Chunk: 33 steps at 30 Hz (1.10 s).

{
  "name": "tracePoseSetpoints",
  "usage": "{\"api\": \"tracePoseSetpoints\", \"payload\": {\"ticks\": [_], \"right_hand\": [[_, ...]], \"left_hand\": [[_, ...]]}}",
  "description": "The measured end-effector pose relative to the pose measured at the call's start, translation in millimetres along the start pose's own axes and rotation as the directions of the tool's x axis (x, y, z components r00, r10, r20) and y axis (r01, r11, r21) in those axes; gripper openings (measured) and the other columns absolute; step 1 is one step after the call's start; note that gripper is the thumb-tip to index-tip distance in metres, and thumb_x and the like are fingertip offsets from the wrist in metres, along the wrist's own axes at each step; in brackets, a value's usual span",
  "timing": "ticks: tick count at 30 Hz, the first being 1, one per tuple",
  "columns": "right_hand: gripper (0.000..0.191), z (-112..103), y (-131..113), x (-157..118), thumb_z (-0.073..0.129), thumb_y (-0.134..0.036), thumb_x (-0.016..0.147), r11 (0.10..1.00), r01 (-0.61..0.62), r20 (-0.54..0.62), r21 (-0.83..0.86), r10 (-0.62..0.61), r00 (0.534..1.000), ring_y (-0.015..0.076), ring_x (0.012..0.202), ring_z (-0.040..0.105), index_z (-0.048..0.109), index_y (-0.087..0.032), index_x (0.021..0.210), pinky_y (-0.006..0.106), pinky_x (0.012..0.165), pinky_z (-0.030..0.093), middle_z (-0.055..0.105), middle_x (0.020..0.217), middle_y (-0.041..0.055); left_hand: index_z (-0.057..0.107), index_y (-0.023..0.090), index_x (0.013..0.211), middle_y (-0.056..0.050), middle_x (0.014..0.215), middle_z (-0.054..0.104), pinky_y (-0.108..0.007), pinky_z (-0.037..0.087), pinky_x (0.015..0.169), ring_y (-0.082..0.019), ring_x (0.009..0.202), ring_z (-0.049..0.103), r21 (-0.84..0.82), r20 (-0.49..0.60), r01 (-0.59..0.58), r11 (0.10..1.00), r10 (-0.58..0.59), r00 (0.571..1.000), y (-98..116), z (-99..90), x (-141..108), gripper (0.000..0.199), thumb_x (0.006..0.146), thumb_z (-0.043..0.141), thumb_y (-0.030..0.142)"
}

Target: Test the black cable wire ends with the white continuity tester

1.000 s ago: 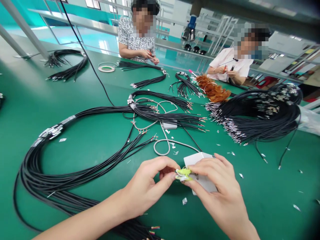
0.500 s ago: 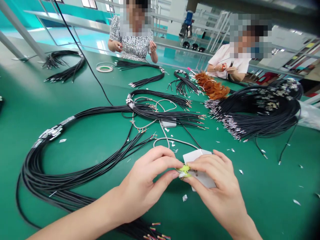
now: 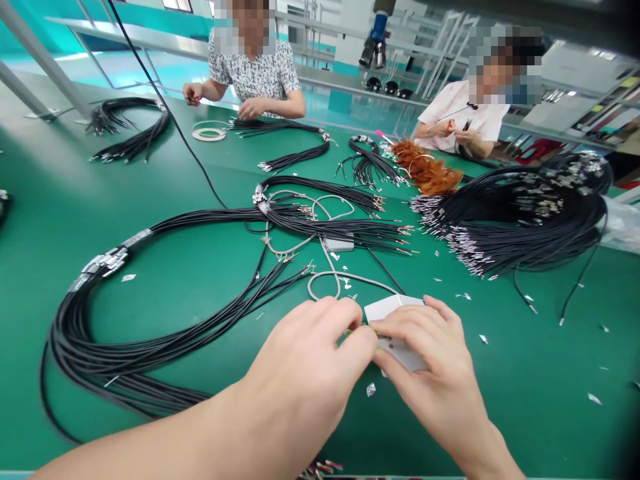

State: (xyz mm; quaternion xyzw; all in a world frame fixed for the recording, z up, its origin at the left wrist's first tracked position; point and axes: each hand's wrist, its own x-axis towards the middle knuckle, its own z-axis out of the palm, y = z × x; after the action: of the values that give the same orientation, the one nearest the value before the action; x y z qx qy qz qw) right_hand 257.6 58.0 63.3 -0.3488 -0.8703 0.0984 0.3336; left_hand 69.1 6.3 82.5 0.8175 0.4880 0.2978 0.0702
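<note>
My left hand is closed with its fingers curled, its fingertips meeting those of my right hand. Between them the hands pinch a small yellow-green piece, nearly all of it covered by the fingers, so its kind does not show. Beneath my right hand's fingers lies a light grey box with a grey cable looping away behind it. On the left, a thick bundle of black cables curves around beside my left forearm.
More black cable bundles with bared ends lie mid-table. A large coil of cables sits at right near an orange-brown fluffy thing. Foil scraps dot the green table. Two co-workers work opposite; a roll of tape lies near one.
My left hand has rolled over and closed further around the yellow-green piece, hiding most of it. My right hand stays nearly in place. The patterned-shirt co-worker has lowered one hand to the cables.
</note>
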Motion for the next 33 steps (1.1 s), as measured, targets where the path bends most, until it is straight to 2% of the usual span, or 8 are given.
{"api": "tracePoseSetpoints", "payload": {"ticks": [3,5,8,11,16,22,28,33], "right_hand": [[0.01,0,0,1,0.07,-0.024,0.083,1.0,-0.012,0.007,-0.01,0.012,1.0,0.0193,0.088,0.064,0.065,-0.026,0.092,0.045,0.104,0.026,0.071,0.085,-0.0035],[0.011,0,-1,1,0.071,-0.024,0.083,1.0,-0.021,0.015,-0.022,0.021,1.0,0.0197,0.088,0.065,0.065,-0.027,0.092,0.045,0.104,0.027,0.072,0.085,-0.0036],[0.01,-1,-1,1,0.071,-0.025,0.083,0.999,-0.026,0.027,-0.03,0.026,0.999,0.0196,0.089,0.065,0.065,-0.027,0.091,0.045,0.104,0.027,0.072,0.086,-0.0035],[0.01,-1,0,1,0.072,-0.027,0.083,0.999,-0.016,0.024,-0.033,0.017,1.0,0.0189,0.087,0.065,0.066,-0.027,0.09,0.045,0.105,0.028,0.073,0.085,-0.0033],[0.012,0,2,0,0.074,-0.029,0.081,0.999,0.001,0.005,-0.042,0.0,1.0,0.0186,0.086,0.065,0.065,-0.027,0.09,0.045,0.104,0.028,0.073,0.084,-0.0028],[0.011,1,3,-2,0.073,-0.032,0.082,0.999,0.005,-0.003,-0.051,-0.006,1.0,0.0192,0.086,0.066,0.066,-0.026,0.089,0.045,0.105,0.029,0.073,0.085,-0.0025],[0.014,0,5,-2,0.074,-0.031,0.081,0.998,0.023,-0.01,-0.064,-0.024,1.0,0.02,0.087,0.066,0.065,-0.027,0.091,0.046,0.105,0.03,0.074,0.088,-0.0017],[0.012,2,6,-2,0.072,-0.032,0.082,0.998,0.029,-0.016,-0.064,-0.03,0.999,0.0201,0.087,0.067,0.065,-0.027,0.091,0.046,0.105,0.03,0.074,0.088,-0.0019]], "left_hand": [[0.059,0.013,0.092,-0.008,0.094,0.058,-0.034,0.045,0.067,-0.021,0.078,0.053,0.011,0.064,-0.026,1.0,0.025,0.998,-1,-1.4,-1,0.016,0.09,0.046,0.004],[0.058,0.013,0.091,-0.008,0.091,0.058,-0.034,0.045,0.067,-0.021,0.076,0.053,-0.025,0.082,0.009,1.0,-0.007,0.997,-2,-2.8,1,0.017,0.09,0.044,0.004],[0.057,0.015,0.086,-0.006,0.087,0.057,-0.032,0.046,0.067,-0.019,0.075,0.053,-0.147,0.095,0.064,0.987,-0.051,0.994,-4,-7.6,8,0.019,0.093,0.041,0.007],[0.057,0.017,0.081,-0.003,0.083,0.058,-0.028,0.046,0.066,-0.017,0.076,0.054,-0.278,0.115,0.147,0.949,-0.119,0.986,-6,-14.4,18,0.016,0.092,0.048,0.01],[0.061,0.019,0.073,0.003,0.071,0.061,-0.026,0.046,0.061,-0.014,0.066,0.056,-0.377,0.217,0.308,0.874,-0.24,0.946,-13,-20.9,30,0.016,0.084,0.057,0.009],[0.066,0.019,0.07,0.003,0.067,0.066,-0.024,0.048,0.057,-0.014,0.062,0.06,-0.42,0.273,0.362,0.832,-0.265,0.925,-17,-19.6,36,0.016,0.08,0.055,0.012],[0.066,0.017,0.066,0.004,0.056,0.06,-0.018,0.039,0.044,-0.01,0.051,0.053,-0.472,0.406,0.506,0.722,-0.332,0.852,-18,-21.8,43,0.013,0.075,0.057,0.014],[0.064,0.016,0.066,0.004,0.057,0.059,-0.018,0.036,0.043,-0.01,0.05,0.051,-0.498,0.417,0.551,0.669,-0.373,0.829,-19,-19.2,42,0.009,0.073,0.058,0.017]]}}
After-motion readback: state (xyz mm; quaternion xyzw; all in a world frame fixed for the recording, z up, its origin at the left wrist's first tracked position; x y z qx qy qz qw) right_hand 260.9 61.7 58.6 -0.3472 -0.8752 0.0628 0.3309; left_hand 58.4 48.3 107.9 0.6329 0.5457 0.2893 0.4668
